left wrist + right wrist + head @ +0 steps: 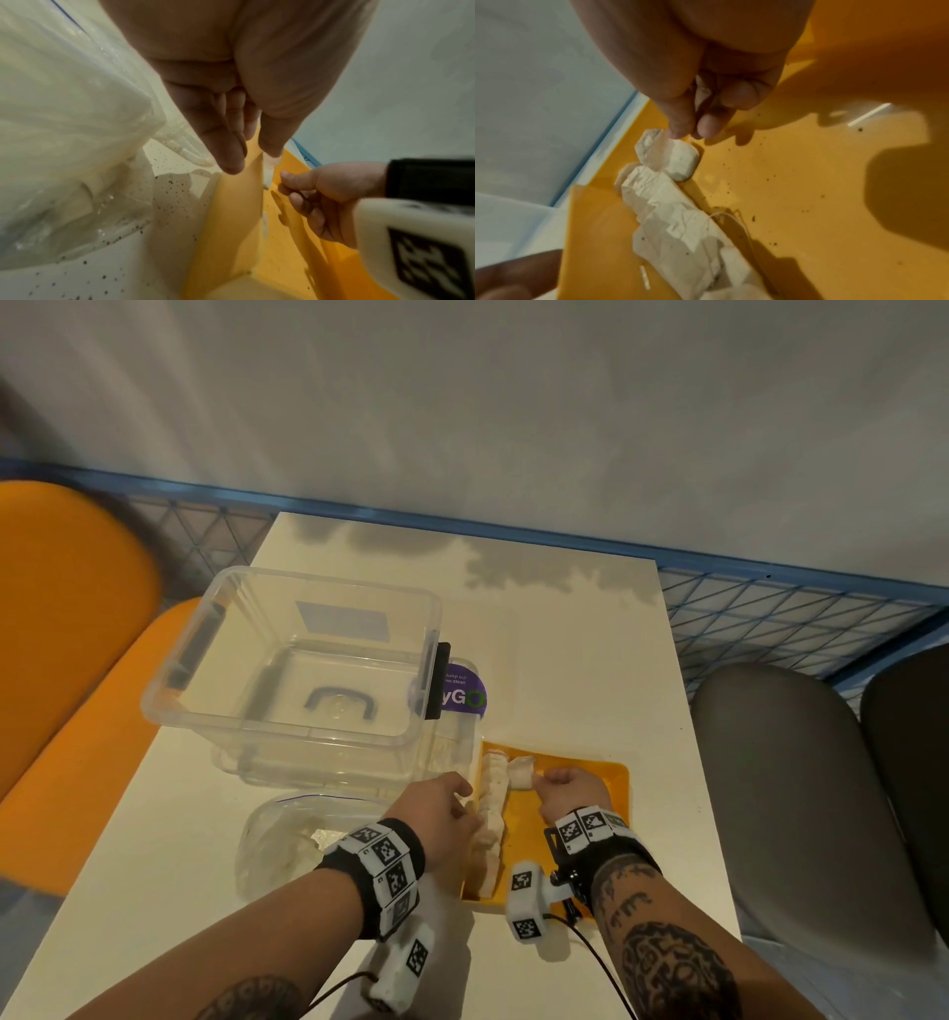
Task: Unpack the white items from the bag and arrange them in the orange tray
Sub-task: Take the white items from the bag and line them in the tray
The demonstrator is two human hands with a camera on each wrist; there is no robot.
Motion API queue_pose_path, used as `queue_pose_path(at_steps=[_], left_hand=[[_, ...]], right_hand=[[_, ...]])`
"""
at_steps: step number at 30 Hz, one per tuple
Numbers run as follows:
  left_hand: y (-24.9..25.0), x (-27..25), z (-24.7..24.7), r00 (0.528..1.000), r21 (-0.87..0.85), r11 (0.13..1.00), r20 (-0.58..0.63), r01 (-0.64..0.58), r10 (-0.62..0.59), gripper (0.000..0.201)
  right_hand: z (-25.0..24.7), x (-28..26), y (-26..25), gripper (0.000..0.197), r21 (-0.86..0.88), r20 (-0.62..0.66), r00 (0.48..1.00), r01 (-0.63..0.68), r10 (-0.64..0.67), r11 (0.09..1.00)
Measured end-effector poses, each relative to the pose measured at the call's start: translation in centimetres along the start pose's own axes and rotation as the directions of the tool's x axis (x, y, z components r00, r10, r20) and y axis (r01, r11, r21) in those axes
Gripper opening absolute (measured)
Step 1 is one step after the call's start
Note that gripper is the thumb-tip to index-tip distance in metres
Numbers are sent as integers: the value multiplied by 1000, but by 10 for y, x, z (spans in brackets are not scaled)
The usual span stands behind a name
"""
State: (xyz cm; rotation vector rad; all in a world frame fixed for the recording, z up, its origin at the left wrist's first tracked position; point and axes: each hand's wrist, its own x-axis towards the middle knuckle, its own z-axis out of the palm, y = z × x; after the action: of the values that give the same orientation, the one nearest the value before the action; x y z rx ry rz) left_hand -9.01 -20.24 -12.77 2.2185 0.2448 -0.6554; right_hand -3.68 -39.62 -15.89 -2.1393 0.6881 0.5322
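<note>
**A:** Several white items [490, 806] already lie in a column along the nine o'clock wall of the orange tray [613, 778], and one more white item [519, 772] sits at the column's twelve o'clock end, just beside it toward three o'clock.

**B:** Who has hold of that one?

**A:** The right hand [567, 791]. In its wrist view, thumb and fingers [707, 125] pinch a thin flap or tag of the item, which looks to rest on the tray floor. The left hand [445, 806] is at the tray's nine o'clock rim, fingers [226, 146] straight and together, nothing gripped; whether they touch the wall I cannot tell.

**B:** And the bag?

**A:** A clear bag [287, 845] lies on the tabletop [575, 660] at the tray's nine o'clock, more white pieces showing inside, so I judge the job partly done.

**B:** How should this placement go?

**A:** I'd let it settle flat, parallel to the column, starting a second row tight against the first. The wrapper seems flimsy, so release gently rather than drag it. A loose string near the column could snag. Left hand could steady the tray.
</note>
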Motion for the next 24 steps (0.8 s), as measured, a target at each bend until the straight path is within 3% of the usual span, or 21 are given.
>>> queue_pose_path(at_steps=[4, 6, 9, 13, 16, 20, 24], left_hand=[[-6, -14, -23, 1000, -39, 999, -24, -6, 5, 17], [-16, -24, -42, 1000, -53, 999, -15, 4, -4, 10], [-42, -40, -72, 997, -2, 997, -11, 80, -80, 13], [-81, -51, -91, 979, 126, 971, -20, 202, -201, 12], [-96, -53, -78, 984, 317, 932, -21, 176, -179, 16], [-96, -47, -48, 992, 358, 925, -18, 125, -127, 34], [-99, -37, -27, 987, 395, 906, -96, 153, -125, 45]], right_hand=[[-9, -30, 7, 12, -201, 138, 979, 175, -149, 964], [-12, -54, 19, 8, -276, 250, 939, 304, -237, 912], [-13, -81, 45, 11, -373, 389, 884, 407, -258, 834], [-7, -93, 72, 29, -467, 378, 863, 490, -335, 736], [-4, -95, 80, 35, -511, 367, 848, 527, -382, 679], [-2, -94, 81, 37, -561, 381, 843, 537, -380, 630], [-4, -94, 77, 35, -551, 386, 848, 528, -363, 646]])
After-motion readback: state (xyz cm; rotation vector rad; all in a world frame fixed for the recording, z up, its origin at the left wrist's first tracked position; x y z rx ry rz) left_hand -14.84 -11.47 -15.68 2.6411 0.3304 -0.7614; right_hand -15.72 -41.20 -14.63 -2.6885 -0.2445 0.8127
